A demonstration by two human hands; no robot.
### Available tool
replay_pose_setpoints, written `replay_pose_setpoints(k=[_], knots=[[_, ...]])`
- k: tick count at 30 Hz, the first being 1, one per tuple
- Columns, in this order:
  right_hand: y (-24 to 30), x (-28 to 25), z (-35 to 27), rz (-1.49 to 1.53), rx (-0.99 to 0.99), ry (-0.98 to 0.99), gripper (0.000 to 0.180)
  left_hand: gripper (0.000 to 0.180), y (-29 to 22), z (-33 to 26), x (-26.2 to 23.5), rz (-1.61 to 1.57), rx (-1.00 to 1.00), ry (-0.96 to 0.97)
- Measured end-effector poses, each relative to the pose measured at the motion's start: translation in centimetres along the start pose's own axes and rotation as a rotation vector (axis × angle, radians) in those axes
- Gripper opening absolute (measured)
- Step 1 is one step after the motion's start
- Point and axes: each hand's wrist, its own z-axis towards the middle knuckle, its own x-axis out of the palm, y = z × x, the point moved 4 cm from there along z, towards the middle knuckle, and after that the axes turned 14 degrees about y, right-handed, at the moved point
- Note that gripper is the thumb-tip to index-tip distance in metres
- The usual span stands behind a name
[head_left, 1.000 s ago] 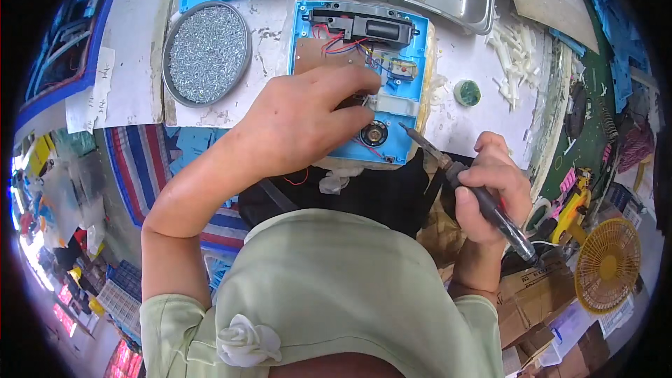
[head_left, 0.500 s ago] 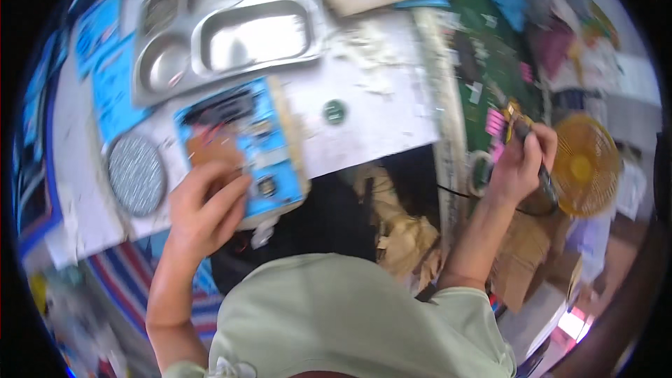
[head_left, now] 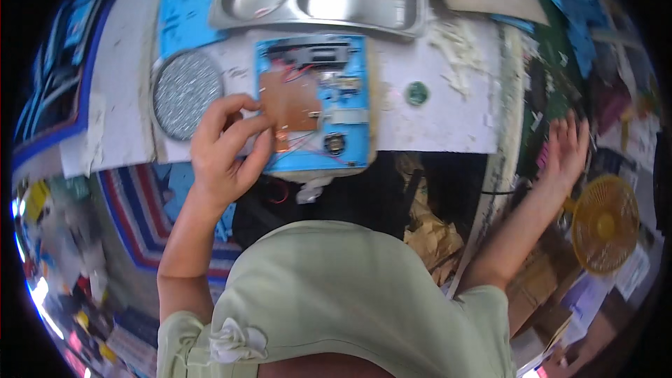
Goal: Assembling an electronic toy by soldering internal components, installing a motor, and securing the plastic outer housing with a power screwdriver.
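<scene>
A brown circuit board [head_left: 290, 101] with thin red and dark wires lies on a blue panel [head_left: 280, 161], among small electronic parts and a dark strip-shaped part [head_left: 311, 54]. At the board's left edge is my left hand [head_left: 227, 143], fingers half bent and apart, thumb loose, nothing visible in it. Whether its fingertips touch the board I cannot tell. Far to the right, my right hand [head_left: 565, 154] reaches over the green mat [head_left: 560, 45] with its fingers stretched out. Beyond those fingertips is a dark slim thing [head_left: 572, 91], blurred.
A steel compartment tray [head_left: 318, 24] stands behind the panel. Left of the panel sits a round grey glittery disc [head_left: 187, 94]. A small green disc [head_left: 417, 93] and whitish scraps [head_left: 458, 52] lie to the right. A yellow basket [head_left: 605, 224] is beside my right forearm.
The dark-handled tool has left my right hand, whose fingers have straightened farther out over the mat. My left hand has drawn back from over the board to its left edge. The view has shifted.
</scene>
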Motion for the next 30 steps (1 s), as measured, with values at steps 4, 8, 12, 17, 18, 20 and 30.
replay_pose_setpoints(k=[4, 8, 12, 17, 18, 20, 30], knots=[[-4.8, 4.7, -7.6, -0.031, -0.029, 0.375, 0.040, 0.022, 0.1, -0.9, 0.3, -0.031, -0.046, 0.042], [-8.7, 16.9, -15.1, -0.571, -0.162, 0.690, 0.015, 0.022, -1.1, 0.4, 1.8, -0.052, 0.028, 0.134], [-9.0, 24.0, -16.1, -0.889, -0.429, 0.912, 0.014, 0.023, -1.6, 1.8, 1.9, -0.046, 0.026, 0.093], [-8.5, 26.6, -16.8, -1.248, -0.542, 0.962, 0.027, 0.023, -1.6, 3.4, 2.7, -0.045, 0.123, 0.029], [-8.3, 26.9, -16.9, -1.289, -0.559, 0.970, 0.026, 0.024, -1.8, 3.7, 2.6, -0.031, 0.139, 0.046], [-8.0, 27.2, -17.1, -1.378, -0.588, 0.974, 0.024, 0.025, -1.9, 4.1, 2.8, 0.003, 0.171, 0.065], [-8.7, 26.3, -15.1, -1.150, -0.002, 1.061, 0.019, 0.030, -1.8, 5.3, 3.5, 0.184, 0.154, 0.111]])
